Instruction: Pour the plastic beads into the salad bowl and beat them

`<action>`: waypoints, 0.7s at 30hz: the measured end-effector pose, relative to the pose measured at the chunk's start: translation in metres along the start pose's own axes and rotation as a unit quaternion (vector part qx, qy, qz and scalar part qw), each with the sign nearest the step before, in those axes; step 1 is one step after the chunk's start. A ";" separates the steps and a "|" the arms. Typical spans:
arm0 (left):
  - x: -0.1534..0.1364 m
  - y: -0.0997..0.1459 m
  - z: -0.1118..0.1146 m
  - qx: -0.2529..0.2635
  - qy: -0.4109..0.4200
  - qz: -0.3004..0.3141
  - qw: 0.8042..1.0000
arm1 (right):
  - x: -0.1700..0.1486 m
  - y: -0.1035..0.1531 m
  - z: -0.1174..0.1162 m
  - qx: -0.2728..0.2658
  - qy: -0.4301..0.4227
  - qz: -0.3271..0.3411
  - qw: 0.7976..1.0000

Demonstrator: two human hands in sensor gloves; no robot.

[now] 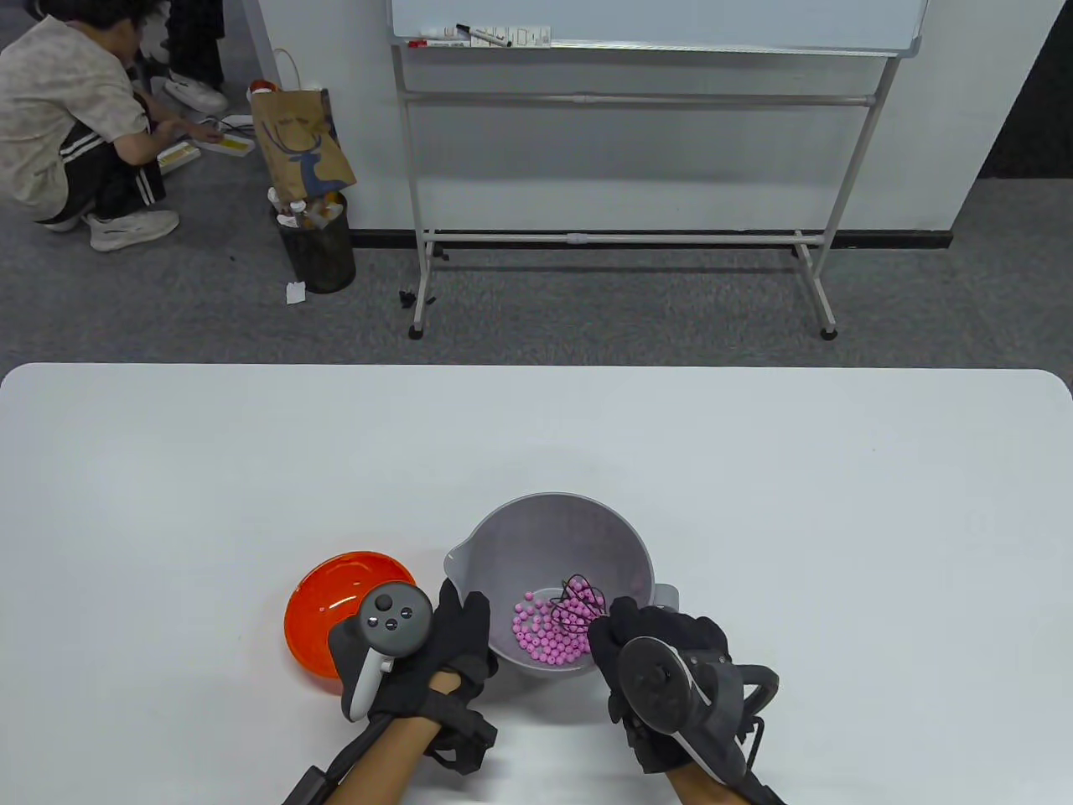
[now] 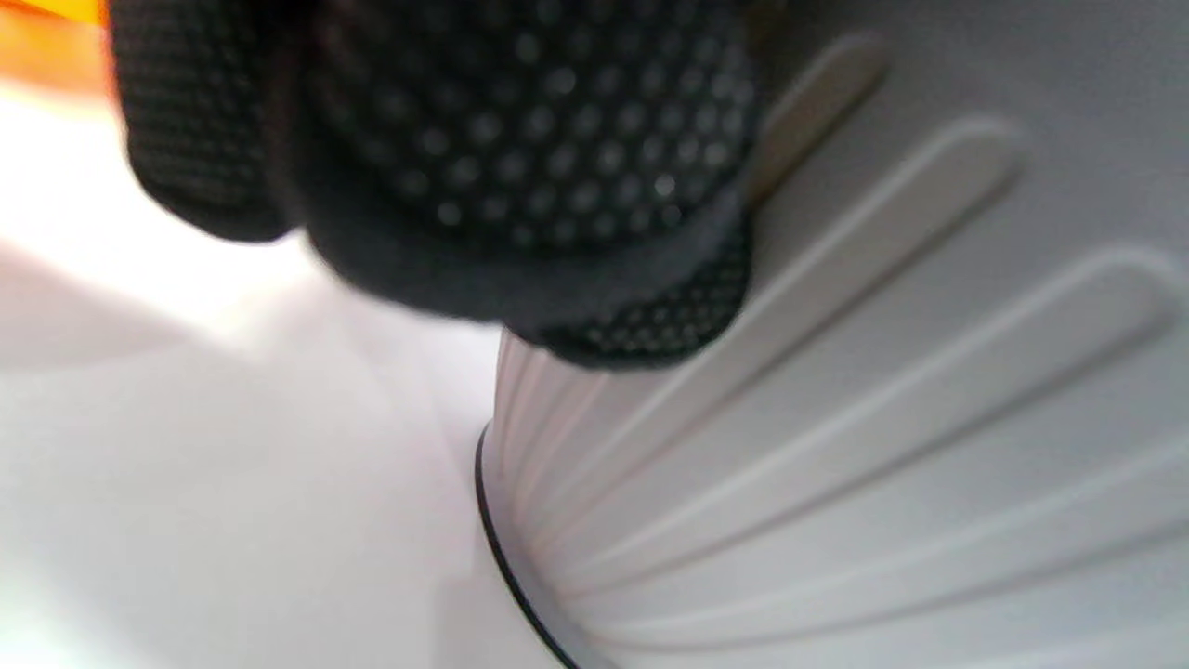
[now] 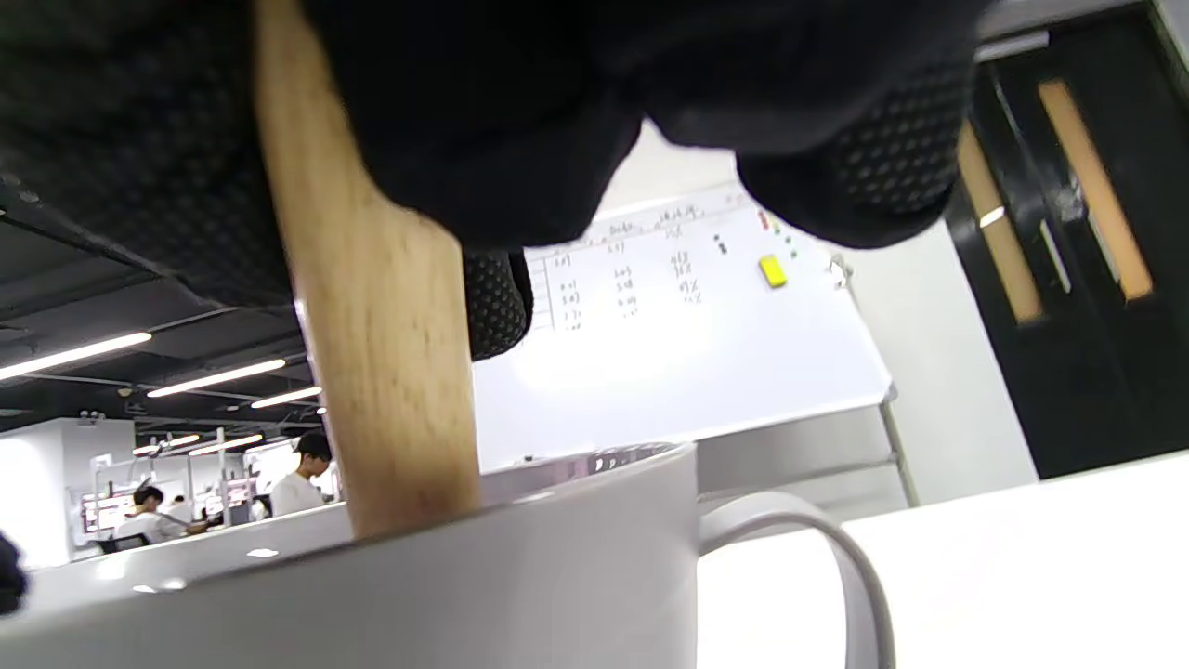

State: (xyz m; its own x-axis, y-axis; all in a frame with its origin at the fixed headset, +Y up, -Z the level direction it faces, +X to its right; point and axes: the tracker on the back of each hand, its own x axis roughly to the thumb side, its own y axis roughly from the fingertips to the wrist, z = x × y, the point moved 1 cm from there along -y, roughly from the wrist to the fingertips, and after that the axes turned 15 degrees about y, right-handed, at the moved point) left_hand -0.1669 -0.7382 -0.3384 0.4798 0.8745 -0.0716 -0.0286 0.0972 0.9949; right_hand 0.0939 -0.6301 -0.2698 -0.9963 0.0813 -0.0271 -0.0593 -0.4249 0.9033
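A grey salad bowl [image 1: 503,537] with a spout and a handle stands near the table's front edge. Pink plastic beads [image 1: 545,633] lie in its bottom. My right hand [image 1: 650,646] grips a whisk by its wooden handle [image 3: 372,353]; the whisk's dark wire head [image 1: 578,597] dips among the beads. My left hand [image 1: 459,641] holds the bowl's near left wall, its fingers [image 2: 520,177] pressed against the ribbed outside of the bowl [image 2: 882,418]. The bowl's rim and handle [image 3: 799,548] fill the bottom of the right wrist view.
An orange dish [image 1: 323,608] sits just left of the bowl, partly under my left hand's tracker. Beyond the table stand a whiteboard frame [image 1: 620,101], a black bin [image 1: 318,243] with a paper bag, and a crouching person [image 1: 75,134].
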 end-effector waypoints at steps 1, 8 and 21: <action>0.000 0.000 0.000 0.000 0.001 0.000 1.000 | -0.001 0.000 0.000 0.012 -0.018 -0.001 1.000; 0.000 0.000 0.000 0.000 0.001 0.001 1.000 | -0.011 -0.006 -0.021 0.043 -0.095 -0.044 0.994; 0.000 0.000 0.000 0.000 0.002 0.000 1.000 | -0.010 -0.003 -0.012 -0.026 0.020 -0.035 0.999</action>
State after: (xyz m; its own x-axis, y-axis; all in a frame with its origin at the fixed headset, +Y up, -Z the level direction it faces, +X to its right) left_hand -0.1668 -0.7383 -0.3382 0.4768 0.8761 -0.0712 -0.0294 0.0968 0.9949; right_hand 0.1031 -0.6405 -0.2778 -0.9913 0.0758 -0.1073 -0.1303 -0.4650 0.8757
